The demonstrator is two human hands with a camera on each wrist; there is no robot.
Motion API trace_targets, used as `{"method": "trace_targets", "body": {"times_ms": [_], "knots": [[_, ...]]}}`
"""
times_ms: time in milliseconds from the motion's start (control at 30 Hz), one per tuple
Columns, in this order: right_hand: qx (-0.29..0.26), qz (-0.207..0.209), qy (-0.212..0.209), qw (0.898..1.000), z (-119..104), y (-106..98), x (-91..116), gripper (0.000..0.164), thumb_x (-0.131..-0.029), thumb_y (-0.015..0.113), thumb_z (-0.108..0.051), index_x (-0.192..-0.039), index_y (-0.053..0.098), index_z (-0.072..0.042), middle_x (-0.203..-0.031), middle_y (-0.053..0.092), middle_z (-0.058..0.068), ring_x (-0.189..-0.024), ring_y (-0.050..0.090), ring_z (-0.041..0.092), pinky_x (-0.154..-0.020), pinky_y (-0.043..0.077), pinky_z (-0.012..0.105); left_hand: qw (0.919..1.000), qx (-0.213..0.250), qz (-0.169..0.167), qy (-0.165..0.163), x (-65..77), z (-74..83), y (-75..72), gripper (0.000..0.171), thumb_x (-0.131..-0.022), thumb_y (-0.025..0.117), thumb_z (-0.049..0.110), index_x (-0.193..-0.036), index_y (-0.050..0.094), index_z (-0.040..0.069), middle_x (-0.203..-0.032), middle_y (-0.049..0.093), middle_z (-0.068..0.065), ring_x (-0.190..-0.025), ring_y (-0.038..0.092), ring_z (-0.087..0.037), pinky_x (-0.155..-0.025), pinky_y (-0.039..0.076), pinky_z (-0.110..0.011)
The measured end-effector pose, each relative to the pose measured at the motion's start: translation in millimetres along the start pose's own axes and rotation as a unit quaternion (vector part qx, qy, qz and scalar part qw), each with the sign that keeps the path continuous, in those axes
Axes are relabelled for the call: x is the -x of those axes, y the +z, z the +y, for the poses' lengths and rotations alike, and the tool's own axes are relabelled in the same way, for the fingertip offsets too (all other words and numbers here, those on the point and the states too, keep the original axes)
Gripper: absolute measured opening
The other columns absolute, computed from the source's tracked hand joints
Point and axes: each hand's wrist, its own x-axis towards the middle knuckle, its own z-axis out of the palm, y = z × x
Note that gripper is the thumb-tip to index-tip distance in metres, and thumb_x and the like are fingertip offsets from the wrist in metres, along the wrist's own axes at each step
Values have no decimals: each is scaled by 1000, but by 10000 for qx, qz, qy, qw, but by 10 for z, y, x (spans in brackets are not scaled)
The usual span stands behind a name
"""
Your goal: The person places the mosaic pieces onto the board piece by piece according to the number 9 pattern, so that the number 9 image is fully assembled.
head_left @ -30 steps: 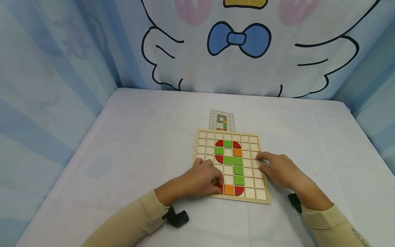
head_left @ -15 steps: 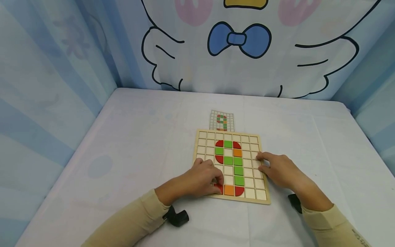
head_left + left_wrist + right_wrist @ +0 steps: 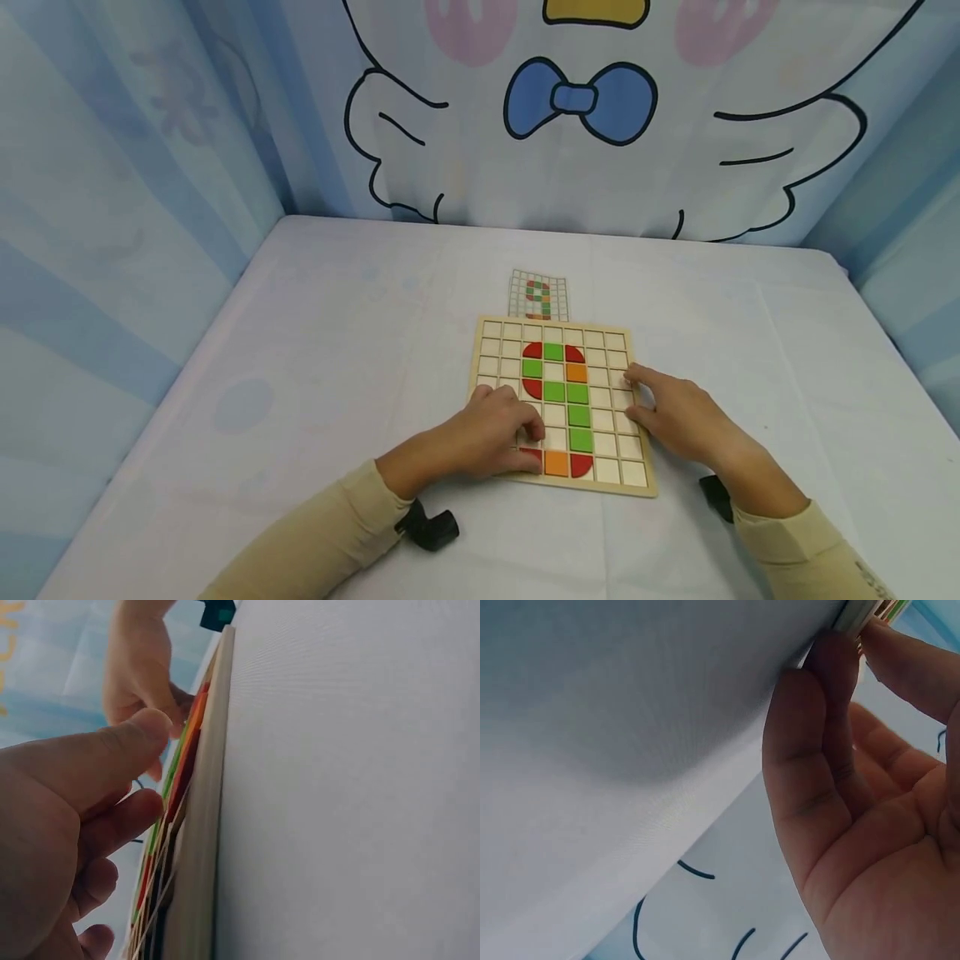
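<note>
A wooden grid board [image 3: 643, 475] lies on the table, with red, green and orange tiles in some of its squares. My left hand [image 3: 491, 433] is over the board's near left part. Its thumb is beside a red rounded tile [image 3: 531, 454], partly hidden, left of an orange tile [image 3: 556, 463]. In the left wrist view, that hand's thumb and forefinger [image 3: 124, 825] stand apart with nothing between them. My right hand [image 3: 686, 417] holds the board's right edge. The right wrist view shows its fingers [image 3: 832, 667] at that edge.
A small printed grid card [image 3: 555, 292] with a similar coloured pattern lies behind the board, its near end touching or under it. White cloth covers the table [image 3: 337, 333]. Printed curtains [image 3: 480, 150] stand behind and at both sides. Black wrist devices [image 3: 431, 531] hang below the sleeves.
My left thumb and forefinger have parted slightly beside the red tile. The right hand's fingers have shifted slightly at the board's edge. The board and tiles stay in place.
</note>
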Motion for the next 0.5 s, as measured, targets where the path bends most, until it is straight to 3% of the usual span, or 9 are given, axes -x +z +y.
{"method": "trace_targets", "body": {"times_ms": [100,200,367,500], "knots": [[3,103,-39,9999,-4,-7,1,59,-94,69,-19,-142,44,5,-140,49,32,-127,48,50,-99,40,62,9996,217,66,-147,1,-16,-42,41,-84,81,42,-113,69,15,-100,62,11,-95,48,-10,-88,40,-28],[7,189,-23,9998,-5,-24,6,64,-95,69,-23,-144,42,7,-138,50,32,-120,53,47,-99,41,61,9985,366,202,-364,12,-34,-119,54,-85,80,41,-125,64,11,-116,62,2,-107,52,-15,-94,45,-29],[33,285,-49,9996,-13,-52,10,68,-95,69,-32,-144,42,6,-143,47,30,-111,59,41,-97,43,59,9950,321,670,-672,39,-78,-286,69,-84,79,46,-137,55,8,-136,56,-6,-130,45,-25,-109,37,-41],[149,332,-81,9993,-34,-70,19,69,-94,69,-37,-143,44,5,-151,36,30,-129,45,50,-102,37,63,9900,80,1152,-812,70,-113,-431,76,-84,78,50,-142,51,8,-147,49,-8,-140,36,-29,-112,29,-52]]}}
